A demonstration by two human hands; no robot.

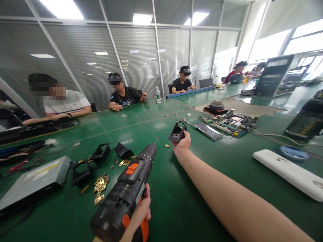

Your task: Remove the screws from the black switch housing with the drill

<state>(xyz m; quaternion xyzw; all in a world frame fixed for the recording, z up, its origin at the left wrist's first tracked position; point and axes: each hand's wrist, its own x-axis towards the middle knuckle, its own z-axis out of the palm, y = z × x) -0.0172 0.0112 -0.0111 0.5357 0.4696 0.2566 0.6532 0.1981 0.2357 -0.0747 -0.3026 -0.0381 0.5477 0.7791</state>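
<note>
My left hand [143, 210] is wrapped round the grip of a black and orange cordless drill [126, 188], whose thin reddish bit points up and away. My right hand [183, 144] holds a small black plastic housing [177, 130], its open side turned towards me and brass-coloured pieces showing inside. The bit's tip is apart from the housing. Between them on the table lies one small brass plate [167, 145]. To the left of the drill are a pile of brass plates [101, 185] and several more black housings [100, 152].
A metal disc drive [35, 181] lies at the left. Towards the right are a phone [208, 130], a circuit board [236, 121], a white power bank-like slab [287, 173] and a blue round lid [294, 153]. Several people sit along the green table [141, 126]; a bottle [158, 94] stands there.
</note>
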